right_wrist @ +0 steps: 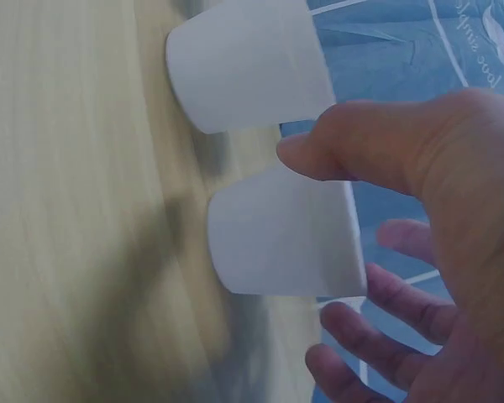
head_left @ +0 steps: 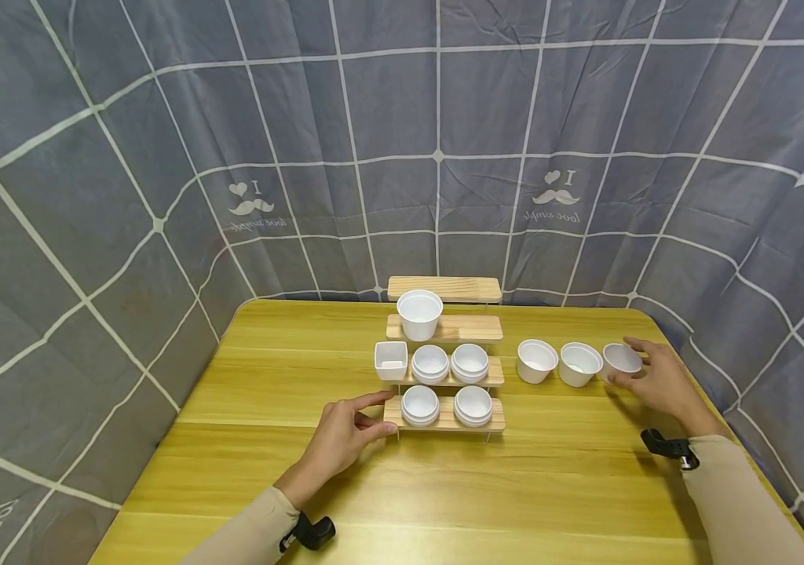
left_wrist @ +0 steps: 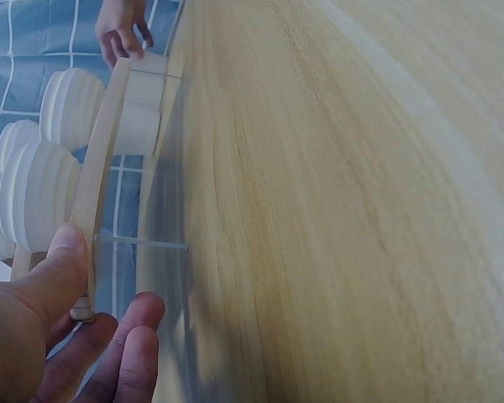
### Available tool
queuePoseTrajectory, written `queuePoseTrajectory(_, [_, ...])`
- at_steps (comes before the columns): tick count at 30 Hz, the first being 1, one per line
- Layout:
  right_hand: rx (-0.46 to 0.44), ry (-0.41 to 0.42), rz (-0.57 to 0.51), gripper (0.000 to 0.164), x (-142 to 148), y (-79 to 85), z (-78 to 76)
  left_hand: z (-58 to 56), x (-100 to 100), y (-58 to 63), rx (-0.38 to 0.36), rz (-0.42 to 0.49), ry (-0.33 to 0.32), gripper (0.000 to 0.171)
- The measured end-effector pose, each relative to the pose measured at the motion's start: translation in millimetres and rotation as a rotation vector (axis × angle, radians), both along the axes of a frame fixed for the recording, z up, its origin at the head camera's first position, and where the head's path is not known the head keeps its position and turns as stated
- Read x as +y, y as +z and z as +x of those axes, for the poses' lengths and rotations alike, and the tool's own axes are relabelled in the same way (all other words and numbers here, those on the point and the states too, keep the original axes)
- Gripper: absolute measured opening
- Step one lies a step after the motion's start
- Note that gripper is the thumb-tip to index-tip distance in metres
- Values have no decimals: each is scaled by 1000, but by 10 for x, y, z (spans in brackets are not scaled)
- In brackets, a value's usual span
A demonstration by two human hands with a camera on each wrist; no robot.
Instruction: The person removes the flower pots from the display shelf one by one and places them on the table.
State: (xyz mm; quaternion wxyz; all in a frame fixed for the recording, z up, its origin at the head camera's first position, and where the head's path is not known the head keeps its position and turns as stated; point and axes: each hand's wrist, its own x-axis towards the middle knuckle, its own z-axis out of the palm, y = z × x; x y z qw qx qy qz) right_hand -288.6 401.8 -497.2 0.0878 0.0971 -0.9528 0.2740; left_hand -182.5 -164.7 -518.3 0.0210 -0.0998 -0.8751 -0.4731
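My left hand [head_left: 341, 431] pinches the left end of the lowest board of a tiered wooden stand [head_left: 444, 417], its thumb [left_wrist: 63, 243] on the front edge and other fingers around the board's end. Two round white bowls [head_left: 420, 404] stand on that board. At the right, my right hand [head_left: 663, 384] is spread around the rightmost white plastic cup [head_left: 619, 362], which is upright on the table. The thumb [right_wrist: 307, 155] is right at the cup's side near the rim; the other fingers stay spread beyond the rim.
Two more white cups [head_left: 537, 362] stand in a row left of that cup. Higher on the stand are a square white dish [head_left: 391, 362], two round bowls [head_left: 469, 361] and a larger white cup [head_left: 419, 314]. A grey-blue grid curtain [head_left: 402, 196] surrounds the yellow wooden table [head_left: 289, 345].
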Motion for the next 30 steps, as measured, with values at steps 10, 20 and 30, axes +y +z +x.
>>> queuePoseTrajectory(10, [60,-30,22,79,-36,147,85,1,-4,-8,-2,6,2,53])
queuePoseTrajectory(20, [128,-35,-14,72,-240,316,132,3,-5,-7,-6,6,9,52])
queuePoseTrajectory(30, [178,-6,-72,69,-512,449,172,-2,-8,-16,-1,-2,10,52])
